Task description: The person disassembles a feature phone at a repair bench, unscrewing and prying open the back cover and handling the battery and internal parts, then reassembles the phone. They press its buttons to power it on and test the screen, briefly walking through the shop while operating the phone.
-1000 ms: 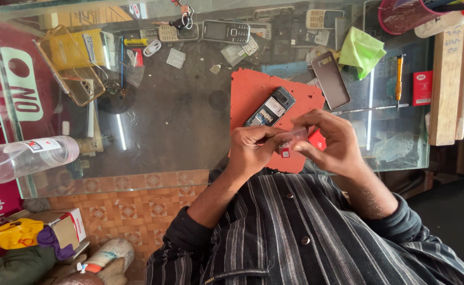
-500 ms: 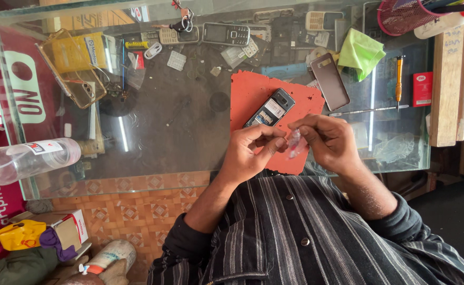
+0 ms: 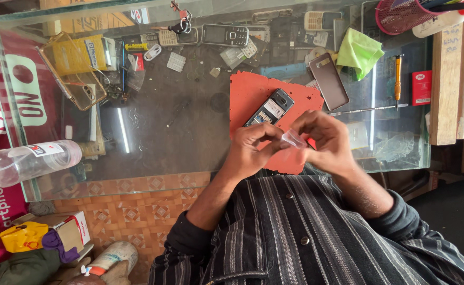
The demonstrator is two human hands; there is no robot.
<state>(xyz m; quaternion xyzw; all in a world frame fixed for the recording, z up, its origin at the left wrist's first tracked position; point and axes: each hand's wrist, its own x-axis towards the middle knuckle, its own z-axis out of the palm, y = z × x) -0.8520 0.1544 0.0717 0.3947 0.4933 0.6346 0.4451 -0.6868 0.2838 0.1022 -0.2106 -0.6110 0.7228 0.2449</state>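
Both hands, left [image 3: 250, 145] and right [image 3: 324, 142], pinching small clear plastic film [image 3: 294, 139] between fingertips over orange rubber mat [image 3: 253, 95]. Probably mid-peel. Open-backed dark keypad phone [image 3: 270, 108] just beyond; steady, gentle pulling needed.

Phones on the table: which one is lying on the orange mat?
The open keypad phone with its back cover off, just above the hands. The other phones lie on bare glass farther away.

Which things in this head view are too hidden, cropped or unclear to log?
- Clear film piece: pinched between left hand and right hand; transparent, motion-blurred, so its shape is unclear.
- Orange mat: near edge covered by both hands.
- Open phone: parts inside too small to identify.
- Red mesh basket: cut off by the top edge.
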